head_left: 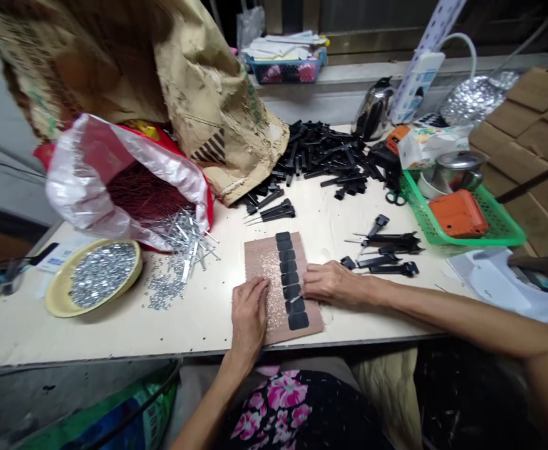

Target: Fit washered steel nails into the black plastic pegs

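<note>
A brown board (281, 334) lies near the table's front edge, with small pale bits scattered over it. Down its right half runs a column of several black rectangular pieces (298, 320). My left hand (249, 306) rests on the board's left side, fingers curled and pressed together; what they hold, if anything, is too small to name. At the column's right side is my right hand (325, 282), its fingers closed at the lower black pieces, where a small light sliver shows. Black-handled tools (393, 269) with thin metal shafts lie beyond my right hand.
A yellow bowl (53, 294) of small metal pieces stands at the left, by a white and red bag (77, 181) of thin rods. Loose metal bits (164, 287) lie nearby. Black parts (321, 150) are heaped at the back, and a green basket (503, 231) stands right.
</note>
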{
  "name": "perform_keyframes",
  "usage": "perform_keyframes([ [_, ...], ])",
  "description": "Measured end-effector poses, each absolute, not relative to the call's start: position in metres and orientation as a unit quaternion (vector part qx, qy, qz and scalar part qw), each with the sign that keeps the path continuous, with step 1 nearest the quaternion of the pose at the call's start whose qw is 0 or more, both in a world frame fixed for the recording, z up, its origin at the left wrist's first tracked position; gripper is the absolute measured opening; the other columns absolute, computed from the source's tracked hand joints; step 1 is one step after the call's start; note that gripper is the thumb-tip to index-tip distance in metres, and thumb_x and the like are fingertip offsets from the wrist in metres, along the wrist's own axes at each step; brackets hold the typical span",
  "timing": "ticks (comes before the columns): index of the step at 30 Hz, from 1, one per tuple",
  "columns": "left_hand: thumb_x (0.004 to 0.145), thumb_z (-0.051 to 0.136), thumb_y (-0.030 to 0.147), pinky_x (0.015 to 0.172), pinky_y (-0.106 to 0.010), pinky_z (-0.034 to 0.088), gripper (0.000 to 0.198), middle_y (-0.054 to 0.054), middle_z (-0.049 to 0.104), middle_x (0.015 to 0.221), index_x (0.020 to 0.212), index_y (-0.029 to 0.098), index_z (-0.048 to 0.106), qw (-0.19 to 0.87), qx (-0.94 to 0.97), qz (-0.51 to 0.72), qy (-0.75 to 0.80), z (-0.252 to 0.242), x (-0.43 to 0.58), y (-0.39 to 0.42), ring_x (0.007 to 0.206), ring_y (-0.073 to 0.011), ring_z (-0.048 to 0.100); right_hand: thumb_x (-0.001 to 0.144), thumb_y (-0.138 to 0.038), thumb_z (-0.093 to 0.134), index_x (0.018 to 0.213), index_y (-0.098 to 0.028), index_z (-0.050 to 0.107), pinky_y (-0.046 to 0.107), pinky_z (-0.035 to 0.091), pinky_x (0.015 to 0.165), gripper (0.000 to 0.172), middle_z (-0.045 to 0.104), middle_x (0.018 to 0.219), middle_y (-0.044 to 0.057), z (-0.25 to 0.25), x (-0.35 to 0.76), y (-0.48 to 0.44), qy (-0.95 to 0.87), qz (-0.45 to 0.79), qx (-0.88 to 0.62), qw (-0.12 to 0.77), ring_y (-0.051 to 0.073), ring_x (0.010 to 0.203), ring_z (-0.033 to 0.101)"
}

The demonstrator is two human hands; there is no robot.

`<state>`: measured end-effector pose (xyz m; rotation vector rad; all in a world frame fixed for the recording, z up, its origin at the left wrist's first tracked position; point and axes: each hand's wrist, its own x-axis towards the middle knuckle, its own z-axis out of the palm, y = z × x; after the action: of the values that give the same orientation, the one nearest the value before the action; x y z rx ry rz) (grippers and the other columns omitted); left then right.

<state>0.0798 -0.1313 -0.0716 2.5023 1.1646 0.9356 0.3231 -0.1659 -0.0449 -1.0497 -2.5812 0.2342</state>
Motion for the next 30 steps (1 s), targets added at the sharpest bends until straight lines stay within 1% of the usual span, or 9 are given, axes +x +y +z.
perform_keyframes([
  [4, 0.087, 0.051, 0.011, 0.082, -0.037, 0.052, 0.024, -0.009, 0.067, 0.105, 0.106, 0.017, 0.065, 0.118, 0.846, 0.334, 0.399, -0.067, 0.079, -0.135, 0.094, -0.0210, 0.057, 0.096, -0.028, 0.041, 0.093, -0.020, 0.064, 0.025, 0.030, 0.061, 0.025, 0.060, 0.082, 0.003, -0.027, 0.356, -0.172, -0.869, 0.069, -0.469, 0.141, 0.014, 0.078, 0.050],
  [7, 0.087, 0.050, 0.010, 0.080, -0.037, 0.054, 0.026, -0.010, 0.068, 0.104, 0.107, 0.017, 0.066, 0.125, 0.836, 0.354, 0.400, -0.066, 0.078, -0.135, 0.094, -0.0213, 0.058, 0.092, -0.033, 0.048, 0.084, -0.022, 0.066, 0.028, 0.032, 0.065, 0.022, 0.061, 0.078, 0.002, -0.010, 0.386, -0.163, -0.847, 0.025, -0.525, 0.085, 0.015, 0.075, 0.052],
  [9, 0.086, 0.051, 0.010, 0.079, -0.039, 0.055, 0.027, -0.010, 0.069, 0.104, 0.107, 0.018, 0.066, 0.136, 0.830, 0.364, 0.399, -0.068, 0.077, -0.135, 0.093, -0.0221, 0.059, 0.090, -0.037, 0.052, 0.081, -0.024, 0.067, 0.030, 0.032, 0.070, 0.022, 0.062, 0.078, 0.002, 0.000, 0.391, -0.148, -0.836, -0.006, -0.543, 0.075, 0.016, 0.075, 0.053],
  [14, 0.085, 0.052, 0.013, 0.078, -0.045, 0.055, 0.029, -0.009, 0.069, 0.105, 0.108, 0.024, 0.066, 0.183, 0.814, 0.384, 0.396, -0.071, 0.076, -0.134, 0.093, -0.0256, 0.061, 0.094, -0.030, 0.047, 0.089, -0.018, 0.066, 0.027, 0.036, 0.071, 0.023, 0.064, 0.088, 0.006, -0.004, 0.339, -0.069, -0.818, -0.017, -0.562, 0.125, 0.016, 0.083, 0.054],
  [15, 0.085, 0.053, 0.013, 0.079, -0.045, 0.056, 0.029, -0.009, 0.069, 0.105, 0.108, 0.026, 0.067, 0.197, 0.812, 0.384, 0.394, -0.070, 0.075, -0.134, 0.093, -0.0259, 0.062, 0.095, -0.029, 0.045, 0.091, -0.018, 0.066, 0.026, 0.036, 0.072, 0.024, 0.064, 0.092, 0.006, -0.008, 0.325, -0.049, -0.816, -0.015, -0.565, 0.118, 0.016, 0.086, 0.054],
  [18, 0.086, 0.052, 0.016, 0.082, -0.040, 0.055, 0.027, -0.008, 0.068, 0.105, 0.106, 0.027, 0.067, 0.229, 0.797, 0.383, 0.407, -0.061, 0.067, -0.132, 0.097, -0.0240, 0.062, 0.096, -0.024, 0.040, 0.094, -0.018, 0.066, 0.025, 0.037, 0.073, 0.026, 0.065, 0.098, 0.006, -0.021, 0.290, 0.003, -0.809, -0.015, -0.586, 0.034, 0.017, 0.094, 0.054],
  [23, 0.088, 0.051, 0.026, 0.083, -0.037, 0.051, 0.021, -0.008, 0.065, 0.096, 0.102, 0.020, 0.066, 0.155, 0.719, 0.400, 0.547, -0.045, 0.018, -0.110, 0.094, -0.0219, 0.061, 0.092, -0.020, 0.044, 0.091, -0.017, 0.068, 0.025, 0.038, 0.071, 0.024, 0.066, 0.097, 0.009, -0.038, 0.269, 0.043, -0.824, 0.010, -0.566, -0.036, 0.019, 0.090, 0.059],
  [26, 0.089, 0.047, 0.032, 0.078, -0.037, 0.050, 0.024, -0.009, 0.064, 0.093, 0.097, 0.017, 0.065, 0.119, 0.671, 0.369, 0.632, -0.048, -0.022, -0.095, 0.087, -0.0221, 0.061, 0.089, -0.015, 0.044, 0.091, -0.015, 0.068, 0.028, 0.040, 0.073, 0.024, 0.066, 0.099, 0.013, -0.046, 0.267, 0.050, -0.827, 0.009, -0.558, -0.060, 0.022, 0.091, 0.061],
  [30, 0.088, 0.044, 0.032, 0.078, -0.039, 0.048, 0.027, -0.011, 0.064, 0.091, 0.096, 0.015, 0.064, 0.087, 0.647, 0.330, 0.682, -0.059, -0.055, -0.089, 0.086, -0.0243, 0.059, 0.087, -0.010, 0.041, 0.093, -0.011, 0.067, 0.032, 0.041, 0.074, 0.027, 0.065, 0.101, 0.017, -0.050, 0.267, 0.051, -0.819, -0.009, -0.569, -0.073, 0.025, 0.093, 0.061],
])
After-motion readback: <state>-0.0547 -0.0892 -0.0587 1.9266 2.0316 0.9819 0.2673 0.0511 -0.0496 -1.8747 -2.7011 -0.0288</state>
